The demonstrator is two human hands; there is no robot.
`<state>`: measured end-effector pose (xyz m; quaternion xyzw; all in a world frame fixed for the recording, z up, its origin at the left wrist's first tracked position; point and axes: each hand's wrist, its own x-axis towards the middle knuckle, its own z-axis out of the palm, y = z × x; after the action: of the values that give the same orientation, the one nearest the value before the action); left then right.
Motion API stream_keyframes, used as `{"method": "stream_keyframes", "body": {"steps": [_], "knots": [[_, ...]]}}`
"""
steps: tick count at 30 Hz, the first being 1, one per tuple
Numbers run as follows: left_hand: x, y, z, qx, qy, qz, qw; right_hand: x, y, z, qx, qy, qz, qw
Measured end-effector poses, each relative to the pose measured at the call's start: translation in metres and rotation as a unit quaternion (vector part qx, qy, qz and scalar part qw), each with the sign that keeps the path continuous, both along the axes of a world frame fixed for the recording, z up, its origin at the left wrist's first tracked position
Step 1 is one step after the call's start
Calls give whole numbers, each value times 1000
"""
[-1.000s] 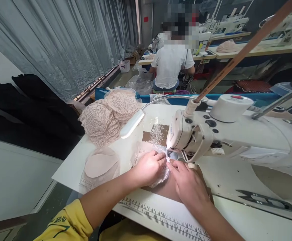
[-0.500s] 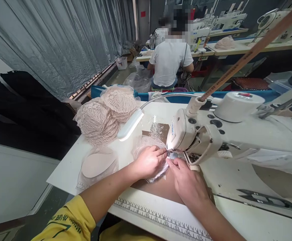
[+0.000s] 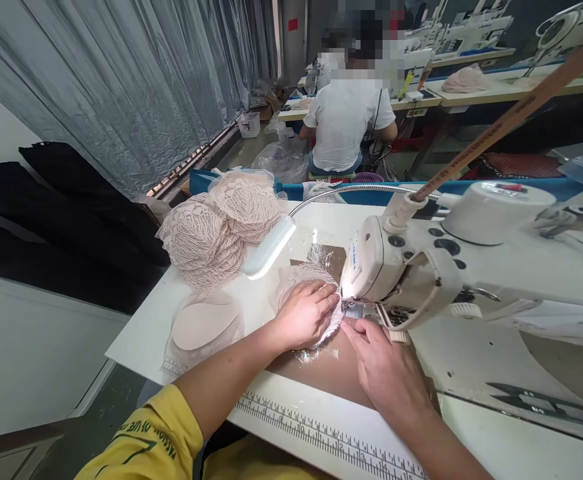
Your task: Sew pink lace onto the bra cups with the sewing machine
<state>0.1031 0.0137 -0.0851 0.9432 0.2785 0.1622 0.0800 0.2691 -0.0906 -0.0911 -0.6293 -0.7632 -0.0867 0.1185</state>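
Observation:
My left hand lies with fingers stretched flat on a pale lace cup piece, pressing it down just left of the needle of the white sewing machine. My right hand rests on the brown patch of the table in front of the presser foot, its fingers together and their tips at the lace edge. The needle area is partly hidden by the machine head.
A pile of beige lace cups sits at the table's back left, a beige foam pad nearer. A white gooseneck lamp hangs over the work. Thread snips lie at right. A person in white sits beyond.
Both hands have edged slightly toward the needle with the lace; my left fingers have flattened out over the piece. The camera has shifted a little.

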Motion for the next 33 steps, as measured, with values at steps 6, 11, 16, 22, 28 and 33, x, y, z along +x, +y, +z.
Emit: {"method": "stream_keyframes", "body": {"steps": [6,11,16,22,28,33], "knots": [[0,-4,6,-14,42,69,997,-1,-1,-5,28,11,13,999],[-16,-6,18,-108,33,59,992,3,-2,-5,65,85,55,993],[-43,-31,39,-253,-23,-159,954,8,-6,-5,58,140,80,985],[-47,-50,50,-195,-162,-44,966,8,-8,0,54,179,74,980],[-20,-44,26,-108,-21,-100,989,11,-8,-2,73,172,42,981],[-10,-44,25,-99,-1,-111,989,12,-5,-3,40,98,66,992]]}}
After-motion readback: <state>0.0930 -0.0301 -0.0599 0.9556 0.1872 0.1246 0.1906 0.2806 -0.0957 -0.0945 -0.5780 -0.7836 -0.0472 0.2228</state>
